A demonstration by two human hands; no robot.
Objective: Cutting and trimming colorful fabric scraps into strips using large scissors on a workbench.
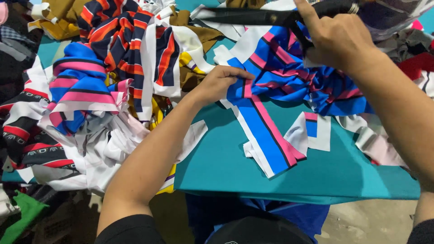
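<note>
My left hand (pixel 220 82) pinches the upper end of a blue, pink and white striped fabric strip (pixel 266 135) that hangs down over a teal cloth-covered table (pixel 235 171). My right hand (pixel 337 38) grips large black scissors (pixel 253 16), whose blades point left across the top of the view. Under that hand a bunched mass of the same blue and pink striped fabric (pixel 294 77) lies on the table.
A big heap of striped fabric scraps (pixel 104 81) in navy, orange, white, pink and yellow covers the table's left side. More scraps lie at the far right (pixel 416 63). Bare floor (pixel 370 221) shows below the table's front edge.
</note>
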